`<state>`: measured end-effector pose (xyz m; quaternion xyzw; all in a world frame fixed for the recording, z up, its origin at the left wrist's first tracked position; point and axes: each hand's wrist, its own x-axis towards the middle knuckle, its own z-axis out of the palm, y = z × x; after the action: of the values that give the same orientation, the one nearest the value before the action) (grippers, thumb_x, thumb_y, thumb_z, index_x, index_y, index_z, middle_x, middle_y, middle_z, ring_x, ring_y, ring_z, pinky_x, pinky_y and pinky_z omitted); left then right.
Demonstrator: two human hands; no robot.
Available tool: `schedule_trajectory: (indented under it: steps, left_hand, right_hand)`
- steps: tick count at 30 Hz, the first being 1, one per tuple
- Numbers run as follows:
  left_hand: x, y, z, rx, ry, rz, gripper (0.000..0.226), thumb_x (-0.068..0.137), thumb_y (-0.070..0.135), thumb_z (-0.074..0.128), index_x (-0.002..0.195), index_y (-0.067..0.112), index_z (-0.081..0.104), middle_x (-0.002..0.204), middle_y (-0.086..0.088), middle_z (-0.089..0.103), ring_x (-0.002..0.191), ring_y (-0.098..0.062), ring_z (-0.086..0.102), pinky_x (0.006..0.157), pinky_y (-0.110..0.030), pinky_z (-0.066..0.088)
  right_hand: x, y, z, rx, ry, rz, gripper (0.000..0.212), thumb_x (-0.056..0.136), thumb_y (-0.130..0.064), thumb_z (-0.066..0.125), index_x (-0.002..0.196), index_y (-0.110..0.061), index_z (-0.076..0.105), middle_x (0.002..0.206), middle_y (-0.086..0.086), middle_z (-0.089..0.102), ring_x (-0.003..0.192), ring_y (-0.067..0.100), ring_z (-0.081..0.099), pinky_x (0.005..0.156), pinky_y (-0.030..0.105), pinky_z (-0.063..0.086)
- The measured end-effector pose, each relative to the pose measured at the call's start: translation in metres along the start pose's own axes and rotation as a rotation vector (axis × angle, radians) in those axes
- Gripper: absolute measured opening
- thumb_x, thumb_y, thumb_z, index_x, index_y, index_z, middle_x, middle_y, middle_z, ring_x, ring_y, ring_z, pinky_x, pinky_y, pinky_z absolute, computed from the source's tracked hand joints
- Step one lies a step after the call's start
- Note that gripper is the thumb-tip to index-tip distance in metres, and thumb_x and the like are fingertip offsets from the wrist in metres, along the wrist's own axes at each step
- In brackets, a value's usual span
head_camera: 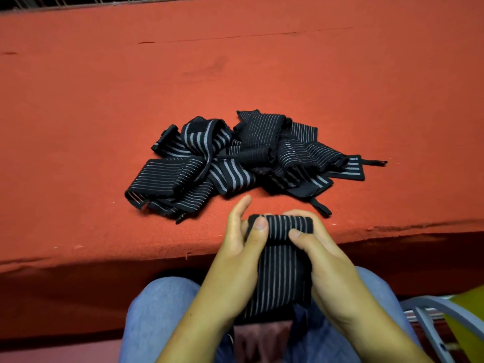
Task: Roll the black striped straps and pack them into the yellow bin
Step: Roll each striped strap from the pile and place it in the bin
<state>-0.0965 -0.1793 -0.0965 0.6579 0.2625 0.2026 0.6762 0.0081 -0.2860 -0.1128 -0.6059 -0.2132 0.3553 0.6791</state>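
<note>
Over the lap, the left hand (243,247) and right hand (322,255) are holding a partly rolled striped strap (281,279), with both thumbs pinching the roll against the fingers behind. The yellow bin (468,305) is sitting near right. Farther off, loose straps (243,158) are lying heaped on the red table (104,100).

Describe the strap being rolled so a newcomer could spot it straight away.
Start at the red table and come to its near edge, this side of the loose pile of straps. The strap there is held by the left hand and right hand; unlike the pile's, its top end is rolled tight.
</note>
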Motion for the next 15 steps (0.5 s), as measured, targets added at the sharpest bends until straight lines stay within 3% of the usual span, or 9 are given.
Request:
schedule_trajectory:
  steps: [2,4,6,9,11,15]
  left_hand:
    - [0.000,-0.005,-0.005,0.007,0.048,0.060,0.070,0.079,0.063,0.073,0.140,0.046,0.043,0.122,0.017,0.063,0.101,0.004,0.066,0.087,-0.013,0.049]
    - [-0.004,-0.009,-0.013,0.051,0.074,0.103,0.069,0.068,0.050,0.076,0.131,0.040,0.051,0.106,0.018,0.062,0.085,-0.001,0.062,0.079,-0.014,0.050]
    - [-0.011,-0.011,-0.020,0.070,-0.004,0.082,0.064,0.066,0.041,0.080,0.125,0.034,0.054,0.092,0.014,0.062,0.079,-0.004,0.058,0.075,-0.015,0.049]
    - [-0.018,-0.015,-0.023,0.309,-0.151,0.101,0.061,0.070,0.039,0.083,0.123,0.044,0.053,0.101,0.014,0.069,0.096,-0.001,0.064,0.090,-0.019,0.048]
    - [-0.018,-0.018,-0.022,0.419,-0.149,0.150,0.065,0.074,0.032,0.086,0.126,0.049,0.050,0.106,0.016,0.070,0.103,-0.003,0.066,0.095,-0.017,0.045]
    - [-0.019,-0.017,-0.018,0.329,-0.132,0.129,0.064,0.088,0.009,0.078,0.126,0.053,0.051,0.094,0.011,0.075,0.090,-0.007,0.070,0.091,-0.024,0.051]
  right_hand:
    - [0.005,-0.002,-0.005,0.038,0.108,-0.016,0.027,0.084,-0.032,0.056,0.107,-0.030,0.068,0.104,0.006,0.075,0.100,0.022,0.069,0.098,0.047,0.048]
    - [0.010,-0.007,-0.011,0.125,0.173,-0.006,0.029,0.088,-0.027,0.055,0.114,-0.023,0.067,0.115,0.018,0.073,0.108,0.032,0.069,0.106,0.056,0.047]
    - [0.013,-0.013,-0.017,0.209,0.209,0.002,0.026,0.099,-0.016,0.051,0.122,-0.012,0.063,0.122,0.028,0.067,0.112,0.035,0.067,0.111,0.063,0.043]
    - [0.016,-0.020,-0.018,0.294,0.253,0.029,0.029,0.104,-0.011,0.044,0.126,-0.005,0.062,0.120,0.025,0.072,0.116,0.037,0.069,0.109,0.060,0.048]
    - [0.017,-0.022,-0.016,0.358,0.277,0.048,0.032,0.104,-0.014,0.045,0.130,-0.003,0.061,0.122,0.022,0.073,0.118,0.038,0.069,0.109,0.059,0.049]
    - [0.018,-0.023,-0.017,0.409,0.310,0.065,0.035,0.104,-0.019,0.048,0.133,0.000,0.059,0.124,0.022,0.072,0.119,0.038,0.069,0.109,0.060,0.049]
